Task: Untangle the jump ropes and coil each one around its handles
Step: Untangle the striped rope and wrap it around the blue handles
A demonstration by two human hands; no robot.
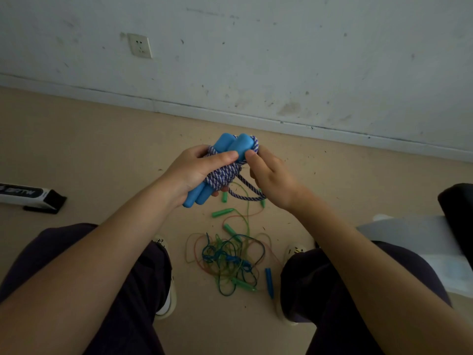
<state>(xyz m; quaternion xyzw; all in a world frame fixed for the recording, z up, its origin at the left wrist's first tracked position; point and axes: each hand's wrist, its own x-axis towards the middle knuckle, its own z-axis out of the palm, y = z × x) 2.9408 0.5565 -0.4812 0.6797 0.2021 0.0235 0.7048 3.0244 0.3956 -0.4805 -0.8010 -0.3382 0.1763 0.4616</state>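
Both hands are working up at chest height: the left hand is gripping the two blue handles with the braided rope wound around them, while the right hand is pinching the rope beside the handles' top, a loose loop dangling below. Down on the floor between the shoes, thin ropes with green handles are lying tangled.
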